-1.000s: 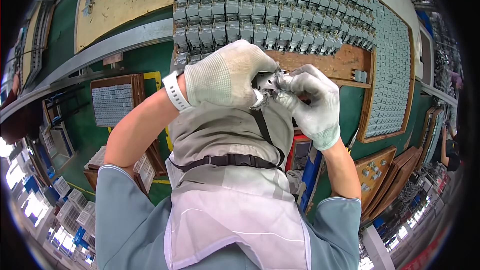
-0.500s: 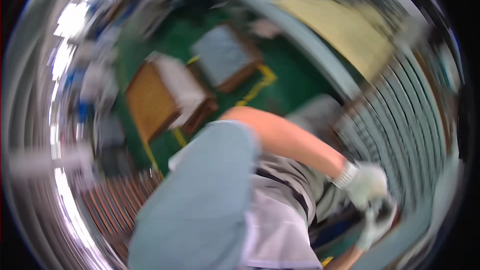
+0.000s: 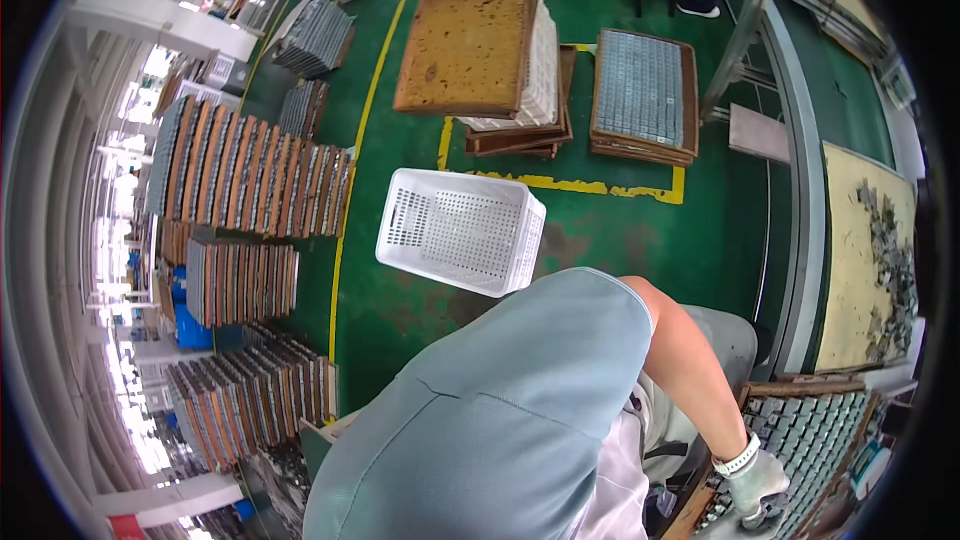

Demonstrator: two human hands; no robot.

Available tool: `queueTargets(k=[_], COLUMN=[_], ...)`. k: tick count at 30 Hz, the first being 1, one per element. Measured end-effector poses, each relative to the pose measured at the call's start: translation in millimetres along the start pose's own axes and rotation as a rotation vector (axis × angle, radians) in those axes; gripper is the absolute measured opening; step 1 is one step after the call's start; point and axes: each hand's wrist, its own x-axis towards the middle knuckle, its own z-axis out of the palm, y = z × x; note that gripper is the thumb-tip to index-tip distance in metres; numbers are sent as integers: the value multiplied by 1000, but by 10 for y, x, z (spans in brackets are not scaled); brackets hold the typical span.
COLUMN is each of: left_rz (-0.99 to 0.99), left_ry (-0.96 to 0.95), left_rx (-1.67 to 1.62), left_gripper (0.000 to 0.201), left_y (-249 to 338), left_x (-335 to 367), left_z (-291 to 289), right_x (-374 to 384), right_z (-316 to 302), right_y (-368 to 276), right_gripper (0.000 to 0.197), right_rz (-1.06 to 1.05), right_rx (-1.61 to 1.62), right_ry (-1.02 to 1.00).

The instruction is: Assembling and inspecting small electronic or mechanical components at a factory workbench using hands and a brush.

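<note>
Left hand (image 3: 757, 485) in a pale knit glove with a white wristband sits at the bottom right, fingers curled around a small dark metal part (image 3: 762, 517) just below the palm; pinching it, as far as the blur allows. The part sits at the near edge of a wooden-framed tray of grey metal pieces (image 3: 815, 440). It looks small, rigid, probably light but slick through a glove, so best taken by its sides with fingertips. The left arm is bare, stretched down and right from a light blue sleeve (image 3: 500, 410). The right hand is out of view. Farther off: a white perforated plastic crate (image 3: 462, 230) on the green floor (image 3: 620, 240), a stacked brown wooden board (image 3: 468, 45), and upright tray racks (image 3: 250, 175).
</note>
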Motion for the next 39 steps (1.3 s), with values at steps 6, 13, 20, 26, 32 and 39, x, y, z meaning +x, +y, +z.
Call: queueTargets(k=[6, 13, 20, 26, 32, 39], left_rz=[60, 27, -108, -279, 7, 41], left_ry=[-210, -394, -950, -987, -970, -1029], left_rx=[15, -131, -559, -264, -36, -2], left_gripper=[24, 38, 72, 43, 41, 45], left_y=[260, 106, 4, 219, 299, 153], left_x=[-159, -760, -656, -643, -527, -569], left_z=[456, 421, 43, 99, 64, 17], right_x=[-388, -1023, -2228, -2794, -2731, -2342], right_z=[-1798, -1644, -2195, -1740, -1718, -1882], right_y=[1404, 828, 958, 1362, 1590, 1128], right_gripper=[45, 61, 61, 52, 57, 91], right_rz=[16, 342, 455, 799, 747, 440], right_rx=[-322, -471, -796, -767, -338, 547], right_ry=[260, 441, 1073, 866, 989, 950])
